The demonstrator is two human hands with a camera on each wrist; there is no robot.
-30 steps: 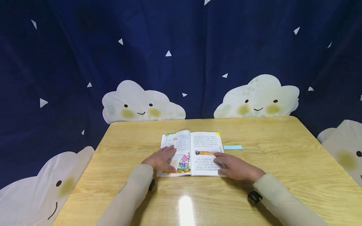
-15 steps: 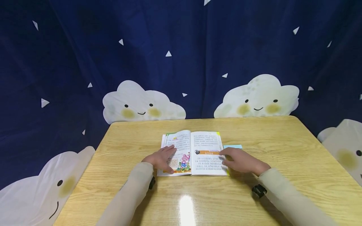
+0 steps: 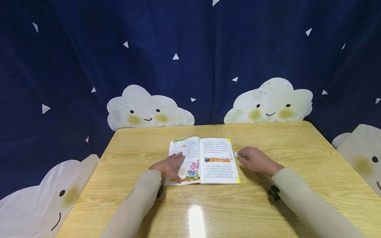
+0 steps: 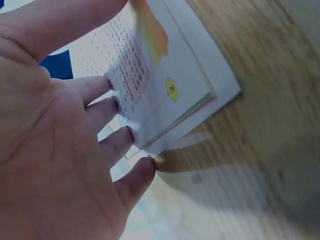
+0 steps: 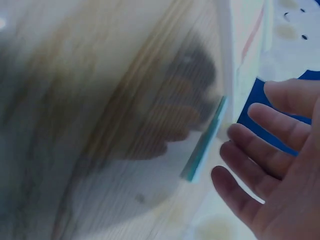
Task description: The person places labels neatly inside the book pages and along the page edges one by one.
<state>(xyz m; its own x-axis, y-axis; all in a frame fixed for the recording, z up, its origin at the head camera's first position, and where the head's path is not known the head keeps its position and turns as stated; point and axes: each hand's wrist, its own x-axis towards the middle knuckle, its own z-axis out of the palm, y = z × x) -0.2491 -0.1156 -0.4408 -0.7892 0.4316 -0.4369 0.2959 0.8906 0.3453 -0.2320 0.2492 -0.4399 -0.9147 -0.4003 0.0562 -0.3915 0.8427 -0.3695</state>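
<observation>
An open book (image 3: 218, 172) lies on the table, with text on both pages and a pink cartoon figure low on its left page. My left hand (image 3: 169, 167) rests on the left page, fingers spread; in the left wrist view the hand (image 4: 60, 135) is beside the page corner (image 4: 185, 110). My right hand (image 3: 258, 160) is over a light blue strip (image 3: 236, 154) just right of the book, covering most of it. The right wrist view has the strip (image 5: 204, 145) on the wood, apart from the relaxed fingers of that hand (image 5: 280, 155).
The wooden table (image 3: 134, 145) extends around the book on all sides. Behind it hangs a dark blue curtain (image 3: 208, 66) with white clouds and small triangles. A bright reflection shows on the tabletop near the front.
My right hand has left the right page, moving right and then up to the blue strip, which it now partly hides. My left hand has stayed on the left page.
</observation>
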